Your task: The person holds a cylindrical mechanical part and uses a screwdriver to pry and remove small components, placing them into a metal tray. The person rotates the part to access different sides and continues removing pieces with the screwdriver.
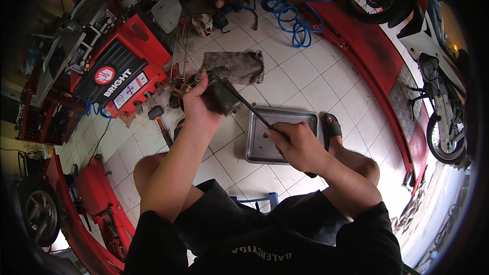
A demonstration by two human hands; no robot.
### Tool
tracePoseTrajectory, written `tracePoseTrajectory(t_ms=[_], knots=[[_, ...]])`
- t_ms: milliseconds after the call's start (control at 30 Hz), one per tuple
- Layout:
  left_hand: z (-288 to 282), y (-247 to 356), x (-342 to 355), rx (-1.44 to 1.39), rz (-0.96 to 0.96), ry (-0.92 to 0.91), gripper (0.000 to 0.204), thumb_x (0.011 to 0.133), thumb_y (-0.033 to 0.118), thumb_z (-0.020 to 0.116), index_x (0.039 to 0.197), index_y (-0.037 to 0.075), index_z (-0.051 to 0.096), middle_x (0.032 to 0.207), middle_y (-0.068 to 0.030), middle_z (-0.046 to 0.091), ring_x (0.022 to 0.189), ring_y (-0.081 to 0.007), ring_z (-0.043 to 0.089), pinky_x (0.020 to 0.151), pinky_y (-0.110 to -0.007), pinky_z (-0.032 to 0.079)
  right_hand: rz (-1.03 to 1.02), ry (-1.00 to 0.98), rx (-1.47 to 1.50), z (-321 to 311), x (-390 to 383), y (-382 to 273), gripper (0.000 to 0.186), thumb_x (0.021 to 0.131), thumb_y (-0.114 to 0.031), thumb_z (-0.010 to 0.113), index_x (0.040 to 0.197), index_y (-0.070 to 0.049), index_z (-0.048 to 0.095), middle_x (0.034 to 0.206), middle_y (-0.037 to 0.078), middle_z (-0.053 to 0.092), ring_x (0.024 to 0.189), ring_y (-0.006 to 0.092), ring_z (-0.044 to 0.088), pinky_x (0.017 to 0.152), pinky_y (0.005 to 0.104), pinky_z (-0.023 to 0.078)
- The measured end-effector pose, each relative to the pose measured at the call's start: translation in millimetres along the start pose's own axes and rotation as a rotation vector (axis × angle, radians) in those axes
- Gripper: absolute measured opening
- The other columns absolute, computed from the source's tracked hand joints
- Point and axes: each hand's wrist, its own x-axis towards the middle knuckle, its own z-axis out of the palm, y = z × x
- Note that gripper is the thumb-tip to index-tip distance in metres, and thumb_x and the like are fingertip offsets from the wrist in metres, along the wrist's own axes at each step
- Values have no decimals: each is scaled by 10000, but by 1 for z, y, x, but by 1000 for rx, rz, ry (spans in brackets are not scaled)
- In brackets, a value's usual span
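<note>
My left hand (197, 99) is wrapped around a dark, greasy metal engine part (223, 97), holding it up above the floor. Its exact kind cannot be made out. A long, thin black rod (253, 109) slants from the part down to my right hand (298, 145), whose fingers are closed around its lower end. The rod's far tip meets the part's upper right side; whether it goes in or only touches cannot be seen. Below the right hand lies a shallow metal tray (252, 145) on the tiles, partly covered by that hand.
A grey rag (249, 66) lies beyond the part. To the left stand a red tool cabinet (145, 35) and a hammer (162, 125). Coiled blue hose (295, 15) lies at the back. A red lift ramp (367, 46) and a motorcycle (443, 91) are on the right.
</note>
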Motion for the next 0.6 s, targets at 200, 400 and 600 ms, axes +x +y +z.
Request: tracePoseTrajectory(t_ms=[200,400,600], knots=[[-4,0,2,9,2,-19,411,1012,340,576,1280,28,593,1281,-139,636,1199,-301,598,1065,-480,449,-54,31,-20,0,0,1,244,996,-181,597,895,30,670,675,240,605,682,441,616,642,471,479],[-6,-1,3,66,34,-31,410,1011,361,580,1270,43,598,1245,-122,651,1185,-293,604,1053,-479,458,-31,37,-38,-1,-1,0,239,992,-170,599,882,34,661,675,245,601,669,455,594,636,479,472],[-17,-3,16,198,181,-94,367,989,349,646,1221,66,620,1168,-74,674,1124,-228,619,1000,-422,470,219,-123,231,-4,2,6,275,995,-222,653,921,43,667,612,133,627,565,246,691,534,356,521]])
